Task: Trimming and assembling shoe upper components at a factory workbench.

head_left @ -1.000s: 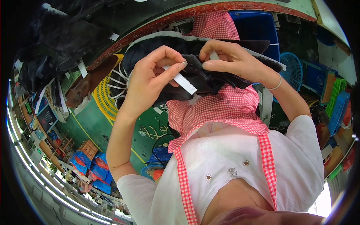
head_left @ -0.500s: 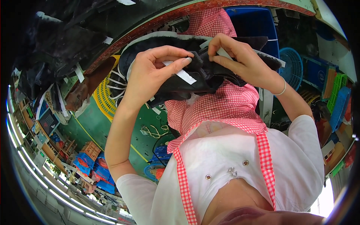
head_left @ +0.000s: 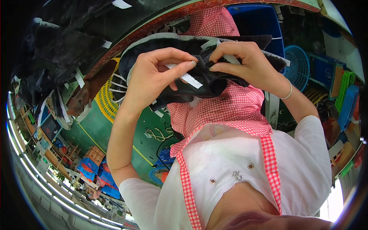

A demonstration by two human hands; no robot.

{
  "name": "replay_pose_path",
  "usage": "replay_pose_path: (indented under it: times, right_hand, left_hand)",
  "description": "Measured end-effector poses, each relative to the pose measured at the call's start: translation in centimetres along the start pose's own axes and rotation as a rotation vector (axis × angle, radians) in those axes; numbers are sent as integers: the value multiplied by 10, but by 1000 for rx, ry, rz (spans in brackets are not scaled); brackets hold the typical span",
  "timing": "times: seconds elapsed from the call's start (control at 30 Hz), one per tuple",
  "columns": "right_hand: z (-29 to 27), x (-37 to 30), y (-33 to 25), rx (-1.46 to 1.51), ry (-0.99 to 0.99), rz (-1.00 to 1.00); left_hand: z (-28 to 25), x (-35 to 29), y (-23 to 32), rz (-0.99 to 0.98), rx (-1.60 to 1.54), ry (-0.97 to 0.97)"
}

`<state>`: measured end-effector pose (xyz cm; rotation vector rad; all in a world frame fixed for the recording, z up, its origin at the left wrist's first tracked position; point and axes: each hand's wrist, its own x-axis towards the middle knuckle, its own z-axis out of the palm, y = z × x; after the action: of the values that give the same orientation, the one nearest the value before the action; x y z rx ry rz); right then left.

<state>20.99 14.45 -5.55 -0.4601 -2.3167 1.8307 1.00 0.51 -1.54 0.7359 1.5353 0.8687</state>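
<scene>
While the left hand [head_left: 153, 74] and right hand [head_left: 247, 61] face each other with their fingertips almost meeting, the handling seems to call for a light, even pinch from both, so that the black sheet material [head_left: 212, 87] between them neither puckers nor slips. Working with the tips alone looks sensible, since it leaves the short stretch of edge between the two pinches in sight; pulling harder on one side than the other would likely skew it. The white strip [head_left: 193, 81] slanting out from under the left thumb is best left loose and flat, clear of the pinch, and the same care suits the pale strip [head_left: 232, 58] showing between the right thumb and index finger. Both hands are curled and closed at the tips: the left thumb and index finger come together on a dark edge of the sheet material, and the right thumb and index finger nip it just beside them. Whether the other fingers also grip the strips cannot be told. The black sheet material lies directly under and between the hands, bunched in glossy folds below the fingertips and spreading out to both sides beyond the knuckles. Its pale border [head_left: 168, 35] runs past the far side of the left hand, and its near folds lie over the red-and-white checked apron [head_left: 214, 109], on the side of the hands toward the body.
</scene>
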Motion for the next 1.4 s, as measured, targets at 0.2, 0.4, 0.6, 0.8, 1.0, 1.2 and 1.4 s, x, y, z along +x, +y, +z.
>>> replay_pose_path:
  times: [0.2, 0.4, 0.6, 0.8, 1.0, 1.2, 1.4]
  right_hand:
    - [3, 2, -6, -60, -7, 9]
    - [2, 5, -9, -105, -42, 14]
    - [3, 7, -11, -90, -14, -6]
    - [-1, 7, -13, -143, -43, 13]
    - [-4, 8, -12, -169, -74, -26]
    - [-2, 12, -19, -141, -63, 8]
    - [4, 8, -12, -58, 27, -61]
  left_hand:
    - [-4, 0, -2, -22, 53, -30]
    - [-3, 2, -5, -14, 67, -20]
    - [-2, 4, -5, -20, 82, -38]
    - [-4, 4, -6, -17, 67, -54]
    - [-3, 6, -6, -8, 58, -48]
    - [-5, 7, -5, -31, 86, -63]
    - [-4, 9, -2, -53, 100, -93]
